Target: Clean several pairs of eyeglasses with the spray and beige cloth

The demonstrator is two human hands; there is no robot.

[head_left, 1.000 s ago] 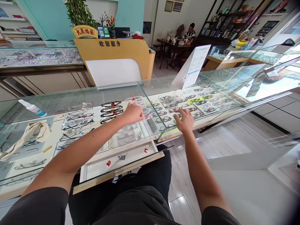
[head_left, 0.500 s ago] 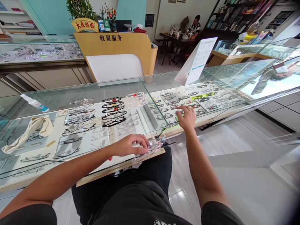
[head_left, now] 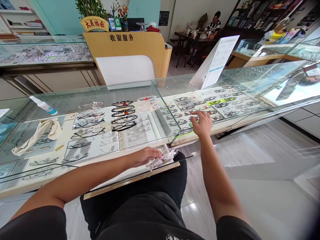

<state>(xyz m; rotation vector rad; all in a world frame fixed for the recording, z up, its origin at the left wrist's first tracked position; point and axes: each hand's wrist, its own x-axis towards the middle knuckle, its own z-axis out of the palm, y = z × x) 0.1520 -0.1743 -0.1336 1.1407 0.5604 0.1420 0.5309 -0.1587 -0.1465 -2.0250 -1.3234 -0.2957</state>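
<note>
The glass display case (head_left: 160, 129) spans the view; its drawer (head_left: 132, 181) juts out at seven o'clock from the left hand (head_left: 147, 156). A folded sign (head_left: 217, 65) stands at one o'clock from the right hand (head_left: 203, 122), whose fingers are bent and loosely apart. Dark frames (head_left: 124, 127) lie at eleven o'clock from the left hand, which pinches clear eyeglasses (head_left: 163, 159) at its three o'clock, over the drawer.
</note>
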